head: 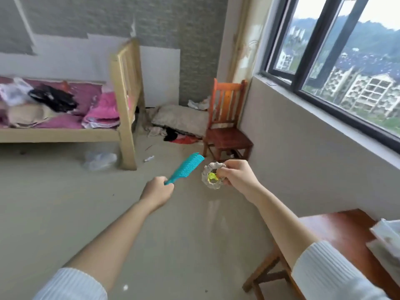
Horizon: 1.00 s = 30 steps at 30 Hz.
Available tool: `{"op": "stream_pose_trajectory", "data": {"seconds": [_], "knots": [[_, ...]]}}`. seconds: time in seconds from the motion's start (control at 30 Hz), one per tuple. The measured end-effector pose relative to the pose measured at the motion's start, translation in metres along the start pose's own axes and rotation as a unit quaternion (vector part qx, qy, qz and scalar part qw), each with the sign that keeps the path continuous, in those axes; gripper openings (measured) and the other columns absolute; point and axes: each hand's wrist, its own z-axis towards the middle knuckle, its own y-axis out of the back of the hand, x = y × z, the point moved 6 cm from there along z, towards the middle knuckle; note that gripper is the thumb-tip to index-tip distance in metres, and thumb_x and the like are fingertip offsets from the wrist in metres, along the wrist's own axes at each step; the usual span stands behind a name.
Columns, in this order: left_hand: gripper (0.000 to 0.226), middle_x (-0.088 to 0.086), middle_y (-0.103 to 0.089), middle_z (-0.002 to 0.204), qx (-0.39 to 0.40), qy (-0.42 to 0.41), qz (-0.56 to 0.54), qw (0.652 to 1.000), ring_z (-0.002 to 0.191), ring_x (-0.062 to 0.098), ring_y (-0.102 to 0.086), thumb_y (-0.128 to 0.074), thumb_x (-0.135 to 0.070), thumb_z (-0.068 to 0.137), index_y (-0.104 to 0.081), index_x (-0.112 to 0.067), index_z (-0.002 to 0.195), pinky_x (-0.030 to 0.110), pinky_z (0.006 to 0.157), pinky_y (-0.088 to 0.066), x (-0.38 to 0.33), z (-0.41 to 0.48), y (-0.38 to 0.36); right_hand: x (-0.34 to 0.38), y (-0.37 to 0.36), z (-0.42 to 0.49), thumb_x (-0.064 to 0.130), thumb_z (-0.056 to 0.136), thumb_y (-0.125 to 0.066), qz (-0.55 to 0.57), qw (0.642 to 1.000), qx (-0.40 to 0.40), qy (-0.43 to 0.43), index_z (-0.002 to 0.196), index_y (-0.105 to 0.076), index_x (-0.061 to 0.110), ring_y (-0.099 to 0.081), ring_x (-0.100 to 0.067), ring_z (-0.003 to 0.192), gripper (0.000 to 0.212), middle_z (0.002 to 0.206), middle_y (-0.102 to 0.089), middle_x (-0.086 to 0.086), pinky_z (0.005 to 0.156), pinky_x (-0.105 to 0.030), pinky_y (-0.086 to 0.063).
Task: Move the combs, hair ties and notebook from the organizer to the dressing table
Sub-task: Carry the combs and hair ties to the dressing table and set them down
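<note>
My left hand (157,192) is closed around the handle of a teal comb (187,167), whose teeth point up and away over the floor. My right hand (237,175) pinches a grey scrunchie hair tie (208,172) together with a small yellow-green hair tie (211,176) showing through its hole. Both hands are held out in mid-air above the bare floor. At the lower right a white organizer (384,234) stands on a reddish wooden table (337,226), only partly in view. No notebook is visible.
A wooden bed (125,100) with pink bedding and clothes stands at the left. An orange wooden chair (227,128) sits by the wall under the window, next to a pile of pillows and clothes (179,122). A plastic bag (99,161) lies by the bed leg.
</note>
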Motion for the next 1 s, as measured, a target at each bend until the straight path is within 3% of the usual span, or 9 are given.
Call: {"op": "stream_pose_trajectory", "data": {"seconds": [0.13, 0.23, 0.3, 0.43, 0.57, 0.7, 0.87, 0.93, 1.0], "knots": [[0.021, 0.011, -0.059, 0.069, -0.079, 0.052, -0.024, 0.995, 0.068, 0.034, -0.054, -0.048, -0.022, 0.084, -0.05, -0.013, 0.065, 0.029, 0.048, -0.031, 0.118, 0.008, 0.127, 0.079, -0.161, 0.023, 0.004, 0.074, -0.062, 0.014, 0.994, 0.103, 0.026, 0.048, -0.051, 0.015, -0.048, -0.006, 0.037, 0.03, 0.037, -0.05, 0.009, 0.041, -0.017, -0.038], [0.024, 0.013, -0.063, 0.07, -0.146, 0.099, -0.029, 0.984, 0.074, 0.037, -0.058, -0.05, -0.023, 0.084, -0.049, -0.013, 0.063, 0.031, 0.05, -0.032, 0.214, -0.001, 0.224, 0.142, -0.287, 0.027, 0.001, 0.077, -0.06, 0.019, 0.985, 0.163, 0.043, 0.055, -0.058, 0.01, -0.049, -0.006, 0.034, 0.023, 0.044, -0.055, 0.0, 0.037, -0.017, -0.039], [0.024, 0.004, -0.054, 0.058, -0.171, 0.134, -0.037, 0.976, 0.063, 0.031, -0.053, -0.05, -0.023, 0.083, -0.05, -0.014, 0.061, 0.029, 0.047, -0.03, 0.276, -0.01, 0.281, 0.182, -0.369, 0.028, 0.001, 0.078, -0.06, 0.027, 0.98, 0.19, 0.053, 0.059, -0.062, 0.007, -0.05, -0.009, 0.038, 0.019, 0.05, -0.056, -0.006, 0.038, -0.018, -0.039], [0.023, 0.0, -0.051, 0.056, -0.224, 0.206, -0.045, 0.951, 0.049, 0.016, -0.046, -0.049, -0.024, 0.084, -0.05, -0.014, 0.064, 0.025, 0.042, -0.029, 0.38, -0.029, 0.385, 0.252, -0.52, 0.018, 0.001, 0.077, -0.06, 0.022, 0.963, 0.259, 0.073, 0.06, -0.064, 0.008, -0.051, -0.013, 0.044, 0.019, 0.052, -0.058, -0.007, 0.04, -0.019, -0.041], [0.025, 0.001, -0.051, 0.059, -0.284, 0.25, -0.061, 0.924, 0.05, 0.017, -0.044, -0.049, -0.028, 0.086, -0.055, -0.008, 0.072, 0.026, 0.044, -0.03, 0.46, -0.032, 0.475, 0.318, -0.652, 0.009, 0.0, 0.077, -0.061, 0.012, 0.941, 0.323, 0.1, 0.064, -0.065, 0.004, -0.053, -0.008, 0.04, 0.014, 0.048, -0.058, -0.003, 0.041, -0.019, -0.043], [0.031, 0.002, -0.05, 0.058, -0.314, 0.275, -0.099, 0.903, 0.052, 0.019, -0.045, -0.049, -0.031, 0.088, -0.049, -0.01, 0.065, 0.028, 0.046, -0.029, 0.542, -0.014, 0.549, 0.381, -0.781, 0.014, 0.001, 0.079, -0.06, -0.001, 0.915, 0.38, 0.134, 0.069, -0.067, 0.003, -0.054, -0.011, 0.046, 0.011, 0.054, -0.059, -0.005, 0.045, -0.021, -0.044], [0.032, -0.001, -0.052, 0.061, -0.344, 0.305, -0.1, 0.882, 0.049, 0.012, -0.047, -0.048, -0.034, 0.091, -0.051, -0.014, 0.067, 0.019, 0.038, -0.03, 0.642, 0.036, 0.647, 0.467, -0.935, 0.041, 0.004, 0.079, -0.061, 0.003, 0.889, 0.419, 0.182, 0.064, -0.065, 0.008, -0.054, -0.014, 0.052, 0.017, 0.057, -0.06, -0.005, 0.05, -0.024, -0.046], [0.035, -0.003, -0.048, 0.06, -0.361, 0.323, -0.115, 0.867, 0.048, 0.01, -0.045, -0.047, -0.037, 0.092, -0.047, -0.017, 0.064, 0.015, 0.033, -0.029, 0.678, 0.055, 0.69, 0.5, -0.995, 0.055, 0.004, 0.079, -0.06, 0.012, 0.882, 0.433, 0.185, 0.072, -0.068, 0.002, -0.053, -0.014, 0.053, 0.011, 0.058, -0.06, -0.005, 0.05, -0.024, -0.046], [0.041, -0.003, -0.046, 0.058, -0.376, 0.339, -0.123, 0.854, 0.048, 0.011, -0.044, -0.044, -0.044, 0.093, -0.047, -0.016, 0.063, 0.019, 0.038, -0.03, 0.709, 0.07, 0.73, 0.526, -1.051, 0.065, 0.004, 0.079, -0.059, 0.012, 0.877, 0.446, 0.179, 0.081, -0.069, -0.003, -0.053, -0.015, 0.054, 0.012, 0.06, -0.06, -0.007, 0.051, -0.025, -0.046]]}}
